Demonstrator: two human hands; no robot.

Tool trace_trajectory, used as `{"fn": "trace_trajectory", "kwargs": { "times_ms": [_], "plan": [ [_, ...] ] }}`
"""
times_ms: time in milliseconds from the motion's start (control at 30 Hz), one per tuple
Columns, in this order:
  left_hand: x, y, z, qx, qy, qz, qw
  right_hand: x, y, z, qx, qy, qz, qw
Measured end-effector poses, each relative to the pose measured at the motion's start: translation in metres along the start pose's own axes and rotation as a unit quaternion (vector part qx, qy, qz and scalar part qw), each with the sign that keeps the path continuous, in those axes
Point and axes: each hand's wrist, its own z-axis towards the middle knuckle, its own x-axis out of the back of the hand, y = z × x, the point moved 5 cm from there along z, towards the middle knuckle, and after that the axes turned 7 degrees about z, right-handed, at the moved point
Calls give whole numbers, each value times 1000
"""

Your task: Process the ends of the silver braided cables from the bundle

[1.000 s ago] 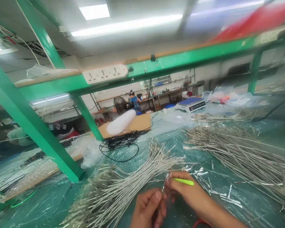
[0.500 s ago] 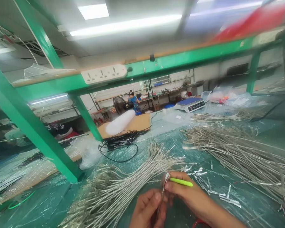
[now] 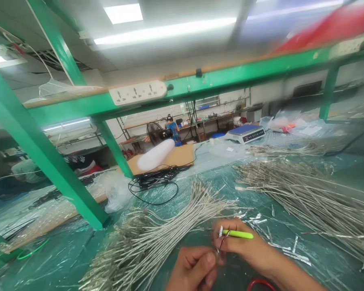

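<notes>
My left hand (image 3: 196, 268) is closed, pinching the end of a thin cable (image 3: 217, 254) between thumb and fingers. Thin wires fan up from that end towards my right hand (image 3: 241, 242), which is closed around a slim tool with a yellow-green handle (image 3: 238, 234); its working tip is hidden. A bit of silver foil (image 3: 221, 231) shows at my right fingertips. Beside my left hand lies a large bundle of grey braided cables (image 3: 166, 226). Foil scraps (image 3: 294, 252) are strewn right of my right hand, and a red loop-shaped handle (image 3: 261, 283) peeks out below it.
A second pile of braided cables (image 3: 306, 190) covers the right side. Farther back are a coil of black cable (image 3: 157, 178), a scale (image 3: 246, 133) and plastic bags (image 3: 297, 123). A green post (image 3: 63, 178) rises on the left. A person (image 3: 172, 128) is in the background.
The foil at the cable end has shifted to my right fingertips, and separate wires now show. My hands have moved slightly right, with the right hand turned a little.
</notes>
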Motion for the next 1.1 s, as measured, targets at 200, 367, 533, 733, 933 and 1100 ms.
{"fn": "trace_trajectory", "kwargs": {
  "times_ms": [200, 367, 533, 733, 933, 1100],
  "plan": [
    [4, 19, -3, -54, 6, 161, 986, -2, 0, -2, -19, 43, -17, 999],
    [5, 24, -3, -67, 21, 177, 982, 0, 5, -2, -25, 79, -7, 997],
    [6, 9, -2, -24, 76, 57, 995, 2, 5, -2, -10, 114, 7, 993],
    [6, 13, 0, -65, 68, 78, 992, 1, 1, -5, -23, 132, -2, 991],
    [5, 18, 0, -79, 40, 128, 988, 5, 2, -2, -3, 147, -9, 989],
    [10, 12, 2, -82, 68, 107, 989, 9, -1, 2, 31, 156, -17, 987]
  ]
}}
